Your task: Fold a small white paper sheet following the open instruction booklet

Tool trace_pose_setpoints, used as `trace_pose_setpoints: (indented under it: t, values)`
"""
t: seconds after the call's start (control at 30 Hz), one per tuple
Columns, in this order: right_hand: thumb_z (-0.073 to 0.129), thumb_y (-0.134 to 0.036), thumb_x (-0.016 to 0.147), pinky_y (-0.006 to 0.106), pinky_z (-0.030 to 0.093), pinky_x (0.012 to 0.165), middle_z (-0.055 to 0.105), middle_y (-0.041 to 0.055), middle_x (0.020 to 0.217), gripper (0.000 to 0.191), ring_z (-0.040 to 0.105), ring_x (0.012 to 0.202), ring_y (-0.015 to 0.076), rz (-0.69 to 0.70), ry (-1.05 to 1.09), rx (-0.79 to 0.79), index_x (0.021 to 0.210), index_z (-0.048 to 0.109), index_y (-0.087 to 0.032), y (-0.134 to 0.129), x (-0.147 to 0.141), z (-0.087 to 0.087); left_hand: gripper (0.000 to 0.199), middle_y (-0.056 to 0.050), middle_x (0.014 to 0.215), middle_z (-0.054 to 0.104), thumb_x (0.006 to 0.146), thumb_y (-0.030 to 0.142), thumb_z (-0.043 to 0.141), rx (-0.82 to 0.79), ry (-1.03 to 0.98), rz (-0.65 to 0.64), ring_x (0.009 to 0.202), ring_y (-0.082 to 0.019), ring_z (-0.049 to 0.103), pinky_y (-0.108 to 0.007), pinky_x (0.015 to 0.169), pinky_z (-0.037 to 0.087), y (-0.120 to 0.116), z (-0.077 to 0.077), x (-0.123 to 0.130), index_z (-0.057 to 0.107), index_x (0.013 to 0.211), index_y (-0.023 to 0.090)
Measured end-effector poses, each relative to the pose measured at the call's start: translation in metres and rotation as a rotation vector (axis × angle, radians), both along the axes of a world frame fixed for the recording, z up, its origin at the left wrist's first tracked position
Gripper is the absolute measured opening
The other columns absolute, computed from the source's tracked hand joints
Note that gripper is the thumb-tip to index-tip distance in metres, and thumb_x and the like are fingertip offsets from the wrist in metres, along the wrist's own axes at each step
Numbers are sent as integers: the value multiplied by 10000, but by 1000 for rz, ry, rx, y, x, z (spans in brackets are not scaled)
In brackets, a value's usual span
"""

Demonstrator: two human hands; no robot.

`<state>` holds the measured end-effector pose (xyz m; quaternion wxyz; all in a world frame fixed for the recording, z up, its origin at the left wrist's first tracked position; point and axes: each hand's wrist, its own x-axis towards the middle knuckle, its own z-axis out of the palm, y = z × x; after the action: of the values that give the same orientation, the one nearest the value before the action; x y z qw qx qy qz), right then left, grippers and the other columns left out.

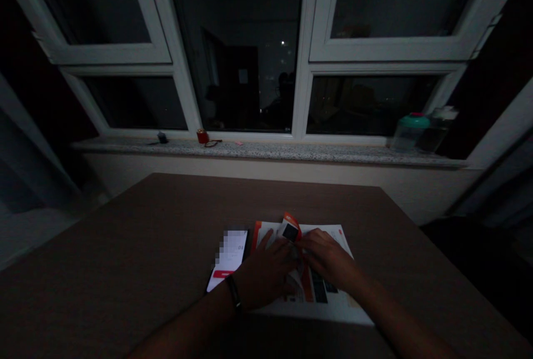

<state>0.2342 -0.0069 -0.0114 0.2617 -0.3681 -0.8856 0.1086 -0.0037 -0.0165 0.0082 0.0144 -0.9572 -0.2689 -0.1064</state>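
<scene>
In the lower centre of the frame, a printed paper (339, 237) lies on the table (179, 209), a flap (290, 230) of it raised. The left hand (270, 267) spreads its fingers over the paper; the right hand (327, 253) bends its own beside the flap. I cannot tell whether either grips. Left of the paper, a lit phone (231, 253) lies near the left wrist, which wears a dark band (234, 292).

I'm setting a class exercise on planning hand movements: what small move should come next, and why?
Perhaps the right hand should press the raised paper flap flat: it sticks up, bent, between the hands, while the left hand lies spread over the printed sheet and could steady it.
</scene>
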Motion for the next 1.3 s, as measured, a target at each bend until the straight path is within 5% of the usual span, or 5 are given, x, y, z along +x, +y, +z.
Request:
trace_pose_setpoints:
  t: [0.57,0.73,0.9,1.3]
  values:
    - [543,-144,916,394,437,896,616,86,1166,279,506,1075,255,-50,-216,35,1163,646,-223,-4,-4,7,491,-74,1408,516,915,447,634,-57,-34,74,1334,-291,407,-577,1184,73,-5,1,-1,485,1333,237]
    - [535,-185,940,387,432,897,628,74,1167,266,510,1067,244,-35,-206,10,1176,648,-236,-4,-4,7,300,-71,1301,581,966,247,529,-77,-78,107,1234,-263,486,-495,1117,287,-8,6,5,516,1262,198]
    - [504,-242,976,377,439,897,649,76,1143,247,524,1038,236,-23,-198,-10,1173,651,-221,-4,-4,9,356,-69,1227,606,917,247,624,-157,-62,46,1120,-248,546,-388,980,437,-9,3,6,513,1250,187]
    - [511,-246,980,380,434,932,629,69,1187,219,514,1096,239,-66,-197,-13,1125,672,-223,-3,-4,8,451,-89,1334,546,853,324,745,-152,-72,12,1259,-287,472,-442,1115,329,-7,3,4,546,1239,203]
